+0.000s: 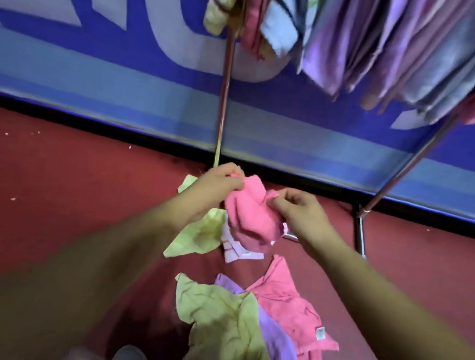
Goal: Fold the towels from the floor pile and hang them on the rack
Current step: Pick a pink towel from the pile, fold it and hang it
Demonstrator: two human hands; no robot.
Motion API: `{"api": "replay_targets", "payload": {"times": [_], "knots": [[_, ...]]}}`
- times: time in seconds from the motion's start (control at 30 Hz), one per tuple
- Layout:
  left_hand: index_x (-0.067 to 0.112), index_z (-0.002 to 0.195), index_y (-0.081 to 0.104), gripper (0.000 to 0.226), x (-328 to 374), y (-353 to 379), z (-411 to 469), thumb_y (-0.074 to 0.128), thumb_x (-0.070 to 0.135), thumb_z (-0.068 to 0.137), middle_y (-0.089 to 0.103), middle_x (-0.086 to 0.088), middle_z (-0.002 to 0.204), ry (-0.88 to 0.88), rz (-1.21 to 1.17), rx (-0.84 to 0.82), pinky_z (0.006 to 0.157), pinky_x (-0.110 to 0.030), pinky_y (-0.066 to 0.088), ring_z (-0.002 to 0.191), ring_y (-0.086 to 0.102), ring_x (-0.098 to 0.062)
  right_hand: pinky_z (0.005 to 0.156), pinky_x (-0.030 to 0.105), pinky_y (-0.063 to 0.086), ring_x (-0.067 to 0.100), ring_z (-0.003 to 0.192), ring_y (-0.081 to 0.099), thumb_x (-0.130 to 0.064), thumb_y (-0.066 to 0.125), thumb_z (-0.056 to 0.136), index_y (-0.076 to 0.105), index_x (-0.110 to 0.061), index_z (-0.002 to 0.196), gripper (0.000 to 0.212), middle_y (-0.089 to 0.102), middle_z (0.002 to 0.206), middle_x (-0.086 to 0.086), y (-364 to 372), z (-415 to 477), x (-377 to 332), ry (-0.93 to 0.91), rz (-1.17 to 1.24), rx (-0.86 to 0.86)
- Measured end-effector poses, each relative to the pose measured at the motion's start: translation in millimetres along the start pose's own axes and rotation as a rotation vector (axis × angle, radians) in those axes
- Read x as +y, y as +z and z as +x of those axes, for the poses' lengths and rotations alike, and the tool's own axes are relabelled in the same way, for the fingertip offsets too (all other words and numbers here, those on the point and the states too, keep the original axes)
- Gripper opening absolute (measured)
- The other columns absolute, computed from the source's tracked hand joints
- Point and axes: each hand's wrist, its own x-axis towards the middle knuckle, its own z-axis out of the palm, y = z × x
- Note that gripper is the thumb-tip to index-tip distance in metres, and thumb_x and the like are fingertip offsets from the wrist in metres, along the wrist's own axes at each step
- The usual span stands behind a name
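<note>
- Both hands hold a crumpled pink cloth towel [251, 216] above the red floor [55, 191]: left hand [221, 182] fingers pinch its top edge, right hand [300, 212] fingers pinch the other corner.
- More towels lie below in the floor pile [245, 325]; a metal rack [223, 106] stands behind.

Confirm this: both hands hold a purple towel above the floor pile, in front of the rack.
Wrong colour: the head view shows the left hand and right hand holding a pink towel, not purple. It is above the floor pile, in front of the rack.
</note>
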Motion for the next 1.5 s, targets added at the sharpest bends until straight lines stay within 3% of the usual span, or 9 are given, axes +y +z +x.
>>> {"api": "replay_targets", "payload": {"times": [0.3,0.47,0.6,0.77,0.93,1.17,1.3,1.37,1.5], "knots": [[0.009,0.104,0.058,0.018,40,55,-112,0.066,0.0,0.09,0.063,-0.015,0.096,0.061,-0.31,0.101,0.076,-0.042,0.052,0.086,0.061,-0.026,0.055,0.026,0.039,0.007,0.048,0.045,-0.02,0.066,0.087,0.057,-0.016,0.06,0.029,0.052,0.048,-0.01,-41,-91,-46,-0.118,-0.147,0.351],[0.005,0.098,0.063,0.007,39,62,-123,0.066,0.006,0.091,0.061,-0.014,0.083,0.053,-0.218,0.09,0.061,-0.034,0.056,0.067,0.061,-0.02,0.06,0.026,0.042,0.013,0.057,0.053,-0.021,0.069,0.088,0.066,-0.012,0.075,0.016,0.068,0.068,0.003,-48,-97,-28,-0.071,-0.377,0.234],[0.009,0.097,0.062,0.006,55,53,-121,0.056,0.008,0.098,0.065,-0.009,0.079,0.06,-0.344,0.098,0.061,-0.035,0.06,0.067,0.065,-0.017,0.057,0.03,0.049,0.017,0.059,0.06,-0.028,0.07,0.093,0.068,-0.012,0.103,0.019,0.069,0.078,0.005,-45,-112,-46,-0.141,-0.056,0.052],[-0.002,0.115,0.059,0.02,58,40,-123,0.046,0.001,0.1,0.064,-0.019,0.094,0.029,-0.567,-0.036,0.068,-0.038,0.063,0.079,0.067,-0.025,0.053,0.03,0.05,0.011,0.054,0.059,-0.017,0.078,0.086,0.07,-0.014,0.09,0.009,0.065,0.065,-0.006,-43,-125,-45,-0.28,-0.225,-0.112],[0.005,0.116,0.063,0.027,56,22,-123,0.063,-0.004,0.091,0.071,-0.01,0.1,0.183,-0.201,0.119,0.066,-0.025,0.059,0.077,0.068,-0.018,0.069,0.056,0.058,0.017,0.065,0.062,-0.014,0.075,0.082,0.073,-0.013,0.084,0.003,0.067,0.069,0.002,-51,-114,-46,-0.215,-0.099,0.093],[0.02,0.089,0.073,0.006,54,-7,-124,0.071,0.015,0.09,0.073,-0.003,0.084,0.325,0.115,0.31,0.073,-0.026,0.048,0.077,0.062,-0.009,0.072,0.055,0.058,0.02,0.067,0.058,-0.025,0.07,0.075,0.067,-0.013,0.074,0.013,0.067,0.068,0.009,-69,-103,-39,-0.141,-0.232,0.371],[0.009,0.097,0.073,0.008,62,7,-133,0.069,0.01,0.089,0.072,0.001,0.084,0.364,0.035,0.047,0.076,-0.02,0.051,0.079,0.063,-0.007,0.087,0.02,0.049,0.008,0.1,0.064,-0.024,0.086,0.074,0.068,-0.017,0.115,0.045,0.071,0.11,-0.003,-56,-107,-43,-0.162,-0.368,0.17],[0.007,0.099,0.072,0.014,60,19,-135,0.071,0.007,0.085,0.072,0.001,0.086,0.356,-0.015,-0.051,0.075,-0.018,0.052,0.08,0.064,-0.007,0.099,0.024,0.048,0.009,0.115,0.065,-0.03,0.087,0.076,0.061,-0.014,0.132,0.064,0.069,0.125,-0.002,-41,-112,-48,-0.209,-0.143,-0.103],[0.011,0.109,0.069,0.034,59,24,-132,0.076,-0.003,0.079,0.071,-0.007,0.096,0.359,0.023,-0.124,0.084,-0.024,0.053,0.089,0.065,-0.009,0.066,0.027,0.047,0.011,0.072,0.056,-0.015,0.076,0.089,0.07,-0.004,0.093,0.013,0.068,0.078,0.009,-22,-117,-53,-0.299,-0.091,-0.213]]}}
